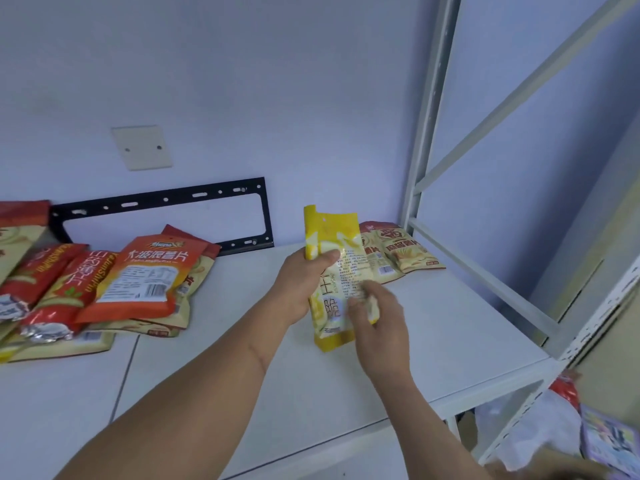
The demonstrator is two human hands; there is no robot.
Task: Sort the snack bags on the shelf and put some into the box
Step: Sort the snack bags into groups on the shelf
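- The white flat shelf board (433, 341) is the landmark; its front edge runs from the lower middle up to the right corner, where a white perforated metal upright (595, 327) stands.
- A bare stretch of the board lies in front of and to the right of the hands, with white slanted frame bars (485, 268) closing its right side.
- Held upright above the middle of the board is a tall yellow plastic snack bag (332, 271) with pale lemon-like pictures, small printed text on its facing side and a little hang hole near the top.
- The left hand (301, 285) grasps the bag's left edge, thumb across the front.
- The right hand (377, 327) pinches the bag's lower right edge.
- At the board's back right corner lie beige printed snack bags (401, 251), flat and overlapping.
- On the left part of the board sits a loose heap of red and orange snack bags (104, 282), touching one another, well apart from the held bag.
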